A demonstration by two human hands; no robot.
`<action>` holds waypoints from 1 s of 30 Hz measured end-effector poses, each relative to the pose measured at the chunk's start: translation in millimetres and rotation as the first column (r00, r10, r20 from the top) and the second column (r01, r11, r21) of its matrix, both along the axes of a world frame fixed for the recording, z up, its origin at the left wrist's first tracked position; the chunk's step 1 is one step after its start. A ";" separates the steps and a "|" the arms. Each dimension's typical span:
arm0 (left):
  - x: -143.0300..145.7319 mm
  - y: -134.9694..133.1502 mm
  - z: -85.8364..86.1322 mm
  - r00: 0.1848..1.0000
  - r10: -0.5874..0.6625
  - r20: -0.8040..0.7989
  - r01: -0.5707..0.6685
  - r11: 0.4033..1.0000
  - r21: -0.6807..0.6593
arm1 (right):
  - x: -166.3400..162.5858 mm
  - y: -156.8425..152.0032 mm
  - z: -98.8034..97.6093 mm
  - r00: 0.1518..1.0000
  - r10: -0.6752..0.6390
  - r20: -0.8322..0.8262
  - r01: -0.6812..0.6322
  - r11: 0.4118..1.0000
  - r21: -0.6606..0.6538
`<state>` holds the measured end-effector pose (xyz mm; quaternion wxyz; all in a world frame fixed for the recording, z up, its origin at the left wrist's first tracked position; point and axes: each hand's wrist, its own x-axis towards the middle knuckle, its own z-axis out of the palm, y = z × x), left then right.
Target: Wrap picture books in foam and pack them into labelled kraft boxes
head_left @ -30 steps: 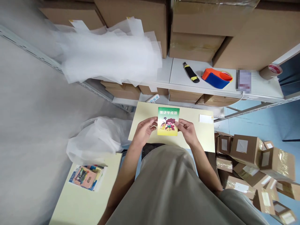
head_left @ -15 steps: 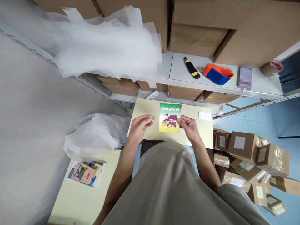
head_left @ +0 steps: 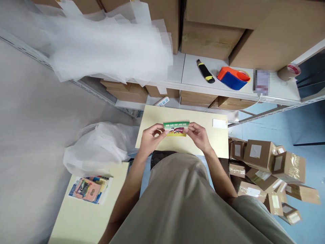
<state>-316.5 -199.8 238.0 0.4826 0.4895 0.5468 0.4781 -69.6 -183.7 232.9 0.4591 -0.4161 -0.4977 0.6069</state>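
A small green and yellow booklet (head_left: 176,128) with cartoon figures and Chinese characters on its cover is held over the pale yellow table (head_left: 162,113). It is tilted, so its cover looks foreshortened. My left hand (head_left: 151,137) grips its left edge, thumb on the front. On the opposite edge, my right hand (head_left: 199,135) pinches it the same way. The fingers behind the booklet are partly hidden. A white card or label (head_left: 219,123) lies on the table to the right of my right hand.
On the shelf stand a utility knife (head_left: 206,71), a tape dispenser (head_left: 233,78), a tape roll (head_left: 289,72) and white packing sheets (head_left: 109,47). Left are a translucent bag (head_left: 96,147) and several booklets (head_left: 88,189) on a second table. Taped cartons (head_left: 259,154) pile up at right.
My left hand has moved right and taken hold of the booklet's left edge. The booklet has shifted left and tipped from facing me to a flatter angle.
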 end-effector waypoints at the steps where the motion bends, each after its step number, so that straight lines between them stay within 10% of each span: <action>1: -1.6 -0.2 0.4 0.999 -0.006 -0.036 0.008 0.998 0.057 | 0.6 0.3 1.0 1.000 0.002 0.023 -0.003 0.999 0.044; 7: -7.1 0.1 7.0 0.983 0.000 -0.181 0.046 0.968 0.246 | 1.1 2.0 7.8 0.994 -0.023 0.109 0.002 0.982 0.188; 19: -12.1 -8.9 4.6 0.994 0.019 -0.110 -0.009 0.996 0.092 | -1.3 -1.7 2.9 0.990 -0.086 0.113 0.095 0.993 -0.072; 30: -12.1 -7.3 6.6 0.998 -0.036 -0.051 0.038 0.999 0.035 | -1.9 1.4 10.3 0.988 -0.075 0.133 0.082 0.995 -0.053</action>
